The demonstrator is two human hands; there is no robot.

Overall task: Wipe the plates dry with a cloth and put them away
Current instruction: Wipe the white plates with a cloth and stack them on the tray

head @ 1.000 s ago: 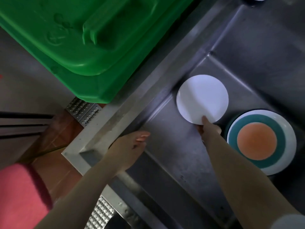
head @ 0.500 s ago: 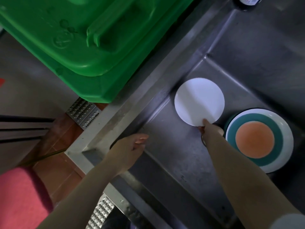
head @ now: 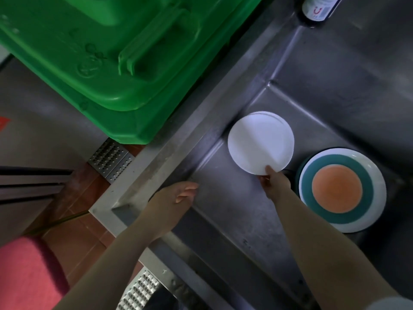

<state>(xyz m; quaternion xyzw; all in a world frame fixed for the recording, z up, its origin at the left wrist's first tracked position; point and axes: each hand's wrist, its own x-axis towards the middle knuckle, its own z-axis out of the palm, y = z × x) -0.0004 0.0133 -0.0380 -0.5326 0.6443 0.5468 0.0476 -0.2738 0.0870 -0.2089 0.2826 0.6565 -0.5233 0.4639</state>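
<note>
Here, head view, item by item. Your right hand (head: 276,183) pinches the near rim of the white plate (head: 260,142), thumb on top, fingers underneath. The plate is round, so it has no long axis; its face is turned up toward you and tilted, with the far rim nearest the sink's back-left corner. It sits over the steel sink (head: 234,220), close to the left wall. Just to its right, and apart from it, the ringed plate (head: 342,190) lies flat on the sink floor, orange centre, teal band, white edge, with another rim showing beneath it. Your left hand (head: 173,198) hangs relaxed and holds nothing, fingers loosely extended over the sink's left edge (head: 156,166). Bare steel floor lies between your two forearms and toward you. Left of the sink edge: the green bin (head: 107,63), close alongside. A bottle (head: 318,7) stands at the top, on the sink's far ledge.
</note>
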